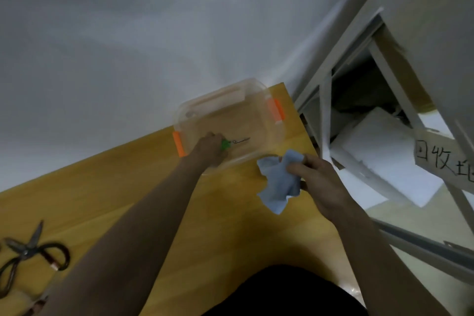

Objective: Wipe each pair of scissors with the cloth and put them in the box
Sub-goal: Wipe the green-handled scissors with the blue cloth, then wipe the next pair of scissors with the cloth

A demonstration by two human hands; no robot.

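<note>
Placing stage for one pair. Head view: left hand (209, 147) is inside the clear box (259, 95), fingers curled on the green handle of small scissors (232, 141), blades pointing right, low over the box floor; whether they touch the floor, cannot tell. Nothing else is visible in the box, so this looks like the first pair going in, presumably wiped. Box sits at the far end of the wooden table (102, 187), orange latches on both ends.

Left to do: large dark scissors (30, 251) lie at the table's near left edge, blades apart, untouched. Another handle-like item shows at the bottom left corner, too cut off to identify. So at least one pair remains, likely more.

Right hand (318, 182) hovers just right of the box's near corner, thumb and fingers pinching the crumpled blue cloth (278, 182), which hangs over the table. Left forearm is stretched forward across the table; right forearm is angled in from the right, wrist bent a little inward.
</note>
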